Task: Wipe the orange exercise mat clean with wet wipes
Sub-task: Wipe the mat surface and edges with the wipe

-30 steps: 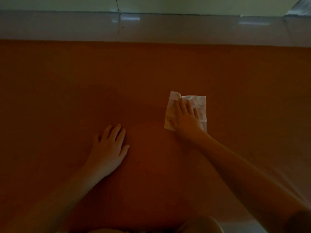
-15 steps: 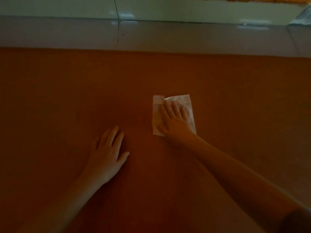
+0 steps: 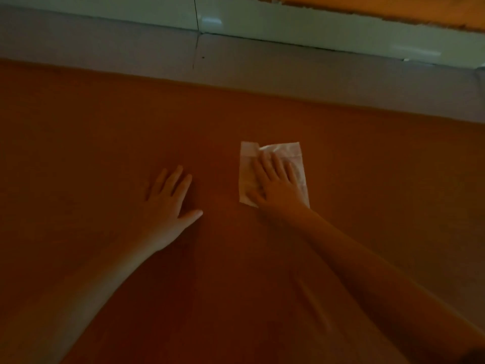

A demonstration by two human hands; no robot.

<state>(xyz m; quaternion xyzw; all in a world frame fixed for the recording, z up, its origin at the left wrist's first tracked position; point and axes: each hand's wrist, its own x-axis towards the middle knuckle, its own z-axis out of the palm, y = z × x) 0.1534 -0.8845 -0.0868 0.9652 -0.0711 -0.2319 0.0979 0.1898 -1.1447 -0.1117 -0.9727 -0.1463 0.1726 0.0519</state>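
Moved: over the last second our right hand (image 3: pixel 278 187) and the wet wipe (image 3: pixel 278 151) under it have slid left across the orange mat (image 3: pixel 91 127), closing on our left hand (image 3: pixel 168 206). The view has also tipped up, so the grey floor strip (image 3: pixel 315 74) sits lower in frame.
Count: we see two hands, one wipe and one mat.
Right hand: it lies palm down on the wipe just right of frame centre. Its fingers (image 3: pixel 275 164) are straight, slightly spread and pointing up the frame. They press flat and are not curled round the wipe. The forearm runs off to the lower right.
Left hand: it lies flat on the bare mat left of centre and holds nothing. The fingers are straight and close together, and the thumb (image 3: pixel 193 215) is splayed toward the wipe. The forearm runs off to the lower left.
Wipe: white and roughly rectangular, it lies flat on the mat. Its top edge and both sides show around our hand.
Mat: it fills the frame from the bottom edge up to the floor strip.
Beyond: a pale tiled wall (image 3: pixel 288 24) runs across the top, with an orange band (image 3: pixel 393 6) at the upper right.
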